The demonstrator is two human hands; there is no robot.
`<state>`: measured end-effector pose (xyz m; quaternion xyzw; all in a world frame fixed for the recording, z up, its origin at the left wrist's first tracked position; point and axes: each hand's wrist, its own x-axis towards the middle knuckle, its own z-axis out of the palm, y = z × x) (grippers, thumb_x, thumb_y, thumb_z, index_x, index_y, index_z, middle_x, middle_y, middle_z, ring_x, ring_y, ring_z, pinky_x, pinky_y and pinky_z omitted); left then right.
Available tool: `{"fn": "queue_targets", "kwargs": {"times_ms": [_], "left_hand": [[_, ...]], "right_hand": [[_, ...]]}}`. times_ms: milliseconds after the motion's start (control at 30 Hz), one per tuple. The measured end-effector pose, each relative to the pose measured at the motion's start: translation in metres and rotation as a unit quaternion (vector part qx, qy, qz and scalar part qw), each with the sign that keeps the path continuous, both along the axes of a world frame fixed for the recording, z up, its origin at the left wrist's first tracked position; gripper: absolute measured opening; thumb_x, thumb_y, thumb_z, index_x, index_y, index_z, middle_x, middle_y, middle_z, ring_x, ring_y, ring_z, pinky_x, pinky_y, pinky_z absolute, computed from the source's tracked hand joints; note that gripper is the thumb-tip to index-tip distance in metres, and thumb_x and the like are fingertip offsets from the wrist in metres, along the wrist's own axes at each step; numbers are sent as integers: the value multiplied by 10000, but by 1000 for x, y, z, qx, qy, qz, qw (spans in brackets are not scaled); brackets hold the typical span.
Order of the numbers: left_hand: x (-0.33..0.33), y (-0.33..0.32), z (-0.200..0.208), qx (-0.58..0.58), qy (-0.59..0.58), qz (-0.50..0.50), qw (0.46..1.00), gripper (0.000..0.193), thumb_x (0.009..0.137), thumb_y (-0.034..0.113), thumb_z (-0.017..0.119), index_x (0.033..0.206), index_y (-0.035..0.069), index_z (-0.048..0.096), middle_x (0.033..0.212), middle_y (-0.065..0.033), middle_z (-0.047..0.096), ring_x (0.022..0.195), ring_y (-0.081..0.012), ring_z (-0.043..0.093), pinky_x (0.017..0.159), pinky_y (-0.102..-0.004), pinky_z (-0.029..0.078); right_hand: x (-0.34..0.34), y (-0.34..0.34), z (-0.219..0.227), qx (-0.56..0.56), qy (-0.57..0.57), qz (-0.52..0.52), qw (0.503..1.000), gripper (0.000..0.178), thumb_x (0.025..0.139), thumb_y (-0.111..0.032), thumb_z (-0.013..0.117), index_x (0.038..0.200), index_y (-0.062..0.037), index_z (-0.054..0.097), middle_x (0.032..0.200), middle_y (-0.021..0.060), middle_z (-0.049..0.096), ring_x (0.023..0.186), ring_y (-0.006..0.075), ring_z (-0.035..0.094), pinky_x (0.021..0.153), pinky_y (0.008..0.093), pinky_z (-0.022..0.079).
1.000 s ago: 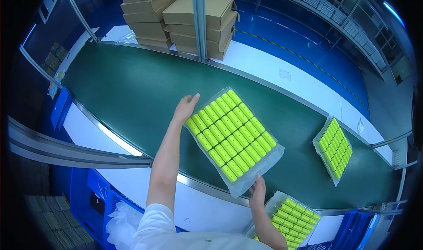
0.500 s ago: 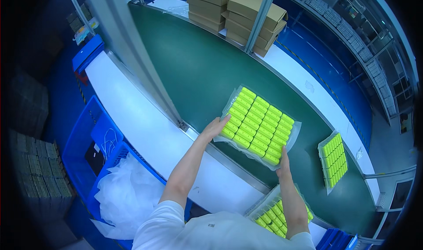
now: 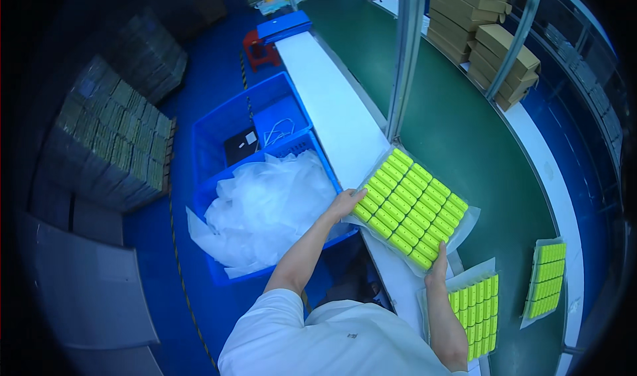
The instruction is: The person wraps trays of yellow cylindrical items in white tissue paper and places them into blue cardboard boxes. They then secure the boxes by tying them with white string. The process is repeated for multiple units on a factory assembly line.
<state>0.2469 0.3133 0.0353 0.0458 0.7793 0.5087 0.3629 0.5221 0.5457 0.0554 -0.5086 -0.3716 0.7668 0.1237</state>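
Both my hands hold a clear plastic tray [image 3: 413,209] filled with rows of yellow-green blocks, with a thin white sheet sticking out round its edges. My left hand [image 3: 346,204] grips its left side, thumb on top. On the near right edge, my right hand [image 3: 437,268] has its thumb up along the rim; its other fingers are mostly hidden below. The tray is over the white ledge and the border of the green belt. Beside my right forearm, a second tray of yellow-green blocks [image 3: 475,310] is partly covered by that arm.
A third tray [image 3: 548,280] lies on the green belt [image 3: 458,137] at the far right. A blue crate [image 3: 199,152] holds crumpled white sheets [image 3: 265,207] left of the white ledge [image 3: 332,87]. A metal post [image 3: 403,64] stands by the belt. Cardboard boxes [image 3: 505,54] are stacked beyond.
My view has swung left, bringing the blue crate and stacked pallets further into sight. The held tray has come off the belt's middle toward the white ledge; both hands keep their grip.
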Motion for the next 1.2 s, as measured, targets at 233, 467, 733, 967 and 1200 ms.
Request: {"fn": "queue_targets", "kwargs": {"times_ms": [233, 467, 733, 967, 1200], "left_hand": [[-29, -86, -24, -179, 238, 384, 874, 802, 854, 575, 662, 1330, -58, 536, 1351, -245, 539, 1257, -404, 519, 1072, -454, 402], [-87, -158, -91, -322, 249, 155, 900, 495, 867, 433, 683, 1113, 3, 675, 1093, -164, 677, 1034, -314, 647, 931, -424, 480], [-18, -207, 54, 122, 263, 199, 936, 190, 912, 137, 679, 996, -33, 688, 909, -105, 719, 785, -159, 666, 701, -266, 521], [8, -206, 103, 218, 413, 129, 875, 384, 920, 224, 684, 1200, -30, 618, 1262, -200, 621, 1127, -290, 615, 933, -376, 499], [4, -275, -78, -139, 396, -141, 897, 769, 918, 509, 617, 1415, -53, 444, 1455, -293, 445, 1375, -429, 395, 1162, -493, 285]], "right_hand": [[24, -39, 10, 199, -75, 28, 977, 639, 979, -400, 582, 1434, 29, 453, 1462, 169, 482, 1317, 292, 476, 1120, 400, 336], [65, -114, 63, 540, -140, 65, 828, 496, 917, -149, 625, 1360, 37, 500, 1358, 177, 522, 1292, 309, 467, 1121, 402, 321], [-92, -256, 122, 659, 86, 295, 687, 647, 750, -174, 823, 1309, -17, 536, 1287, 192, 565, 1208, 360, 534, 1032, 430, 425], [-200, -289, 78, 415, 53, 362, 833, 492, 804, -193, 767, 1204, 38, 598, 1088, 150, 674, 1003, 294, 653, 885, 414, 505], [-117, -228, 48, 115, 117, -13, 986, 248, 901, -64, 656, 1141, -7, 636, 1009, 68, 693, 877, 176, 662, 760, 340, 537]]}}
